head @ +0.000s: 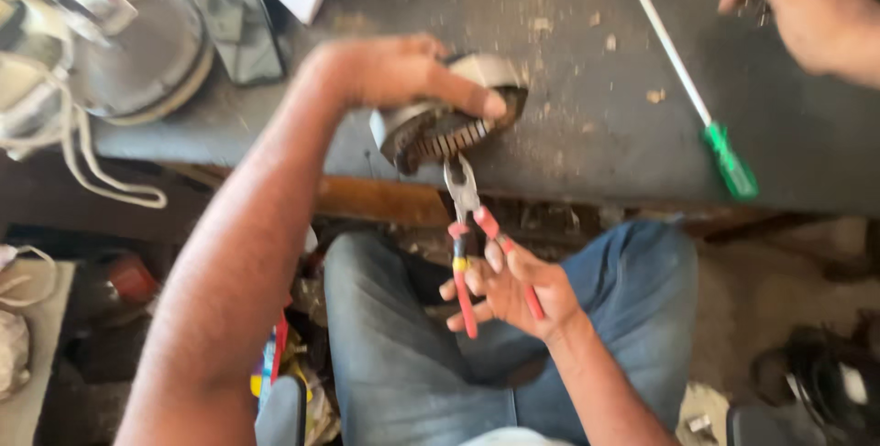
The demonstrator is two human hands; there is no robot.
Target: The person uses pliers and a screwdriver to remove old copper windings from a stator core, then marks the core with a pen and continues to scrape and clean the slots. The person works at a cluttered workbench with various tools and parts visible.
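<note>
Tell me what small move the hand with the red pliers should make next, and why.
Probably squeeze the handles: the red-handled pliers in the right hand have their tips at the motor part's lower edge, handles spread, while the left hand steadies it on the bench.

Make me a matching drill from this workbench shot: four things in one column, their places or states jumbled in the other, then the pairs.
Things:
1. pliers
2. screwdriver
3. round metal part
4. other person's hand

Places or states:
A. lying loose on the bench, green handle toward the edge
B. gripped under the left hand at the bench edge
C. at the far right corner of the bench
D. held in the right hand, red handles spread apart

Pairs: 1-D, 2-A, 3-B, 4-C
</note>
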